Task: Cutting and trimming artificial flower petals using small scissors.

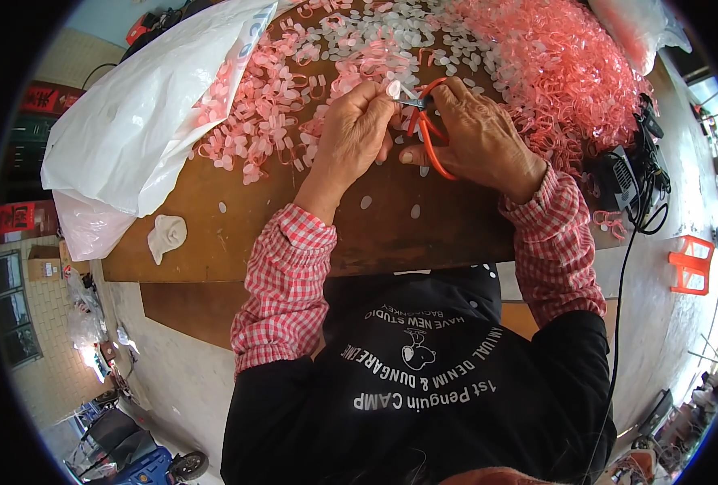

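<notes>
- Scissors [421, 106] with orange handles: held in the right hand [488, 133] above the table [294, 234], blades directed left; how far the blades are parted cannot be told.
- Left hand [356, 121]: thumb and fingers pinched on a small pink piece [393, 89], which projects above the fingertips just beside the blades.
- Hazard, cut: the blade tips lie so near the left thumb that a slip of either hand could probably nick the skin.
- Hazard, miscut: the fingers partly hide the piece, so the blades might close at the wrong spot.
- Hazard, loss: a loosened pinch could drop the piece among the scattered pieces [246, 137] beyond, where it would be hard to pick out.
- Pose: both forearms, in checked sleeves [286, 279], come up from below and converge near the middle. The left wrist slants inward; the right hand lies back upward, its fingers bent around the handles, its thumb pointing left.
</notes>
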`<state>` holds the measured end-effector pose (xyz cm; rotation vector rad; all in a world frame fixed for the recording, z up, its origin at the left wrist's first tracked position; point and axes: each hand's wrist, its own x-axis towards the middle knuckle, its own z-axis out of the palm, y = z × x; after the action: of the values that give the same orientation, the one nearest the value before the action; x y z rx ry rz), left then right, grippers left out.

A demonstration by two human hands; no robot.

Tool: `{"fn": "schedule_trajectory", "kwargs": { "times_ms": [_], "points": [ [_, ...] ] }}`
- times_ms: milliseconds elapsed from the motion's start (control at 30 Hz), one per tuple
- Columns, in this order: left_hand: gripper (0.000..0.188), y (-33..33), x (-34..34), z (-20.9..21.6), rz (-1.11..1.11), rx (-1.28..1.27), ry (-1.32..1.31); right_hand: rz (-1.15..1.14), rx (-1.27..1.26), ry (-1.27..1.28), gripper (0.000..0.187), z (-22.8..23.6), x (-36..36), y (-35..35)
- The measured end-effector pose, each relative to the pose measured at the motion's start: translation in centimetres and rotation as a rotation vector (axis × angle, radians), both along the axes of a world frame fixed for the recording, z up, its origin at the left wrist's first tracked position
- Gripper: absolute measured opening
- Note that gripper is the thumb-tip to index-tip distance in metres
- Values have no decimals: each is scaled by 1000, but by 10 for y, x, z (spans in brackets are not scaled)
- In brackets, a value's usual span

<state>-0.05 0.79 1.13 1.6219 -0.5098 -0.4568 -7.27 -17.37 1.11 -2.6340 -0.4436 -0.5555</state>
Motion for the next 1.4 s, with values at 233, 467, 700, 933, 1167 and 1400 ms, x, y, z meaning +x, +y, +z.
{"fn": "schedule_trajectory", "kwargs": {
  "times_ms": [233,467,700,933,1167,1400],
  "points": [
    [22,-8,-4,-9,108,124,-277,-16,-21,-60,70,-1,1,1],
    [23,-10,-7,2,148,69,-215,-53,18,-93,56,-8,4,8],
    [23,-4,-6,5,53,-96,61,-95,-26,-56,53,-14,5,9],
    [24,-6,-8,10,33,-168,168,-54,26,-68,48,-3,2,9],
    [24,-3,-5,8,-6,-187,211,-35,52,34,46,-4,3,9],
    [21,-3,1,3,-5,-290,496,-44,83,59,54,-13,6,8]
  ]
}}
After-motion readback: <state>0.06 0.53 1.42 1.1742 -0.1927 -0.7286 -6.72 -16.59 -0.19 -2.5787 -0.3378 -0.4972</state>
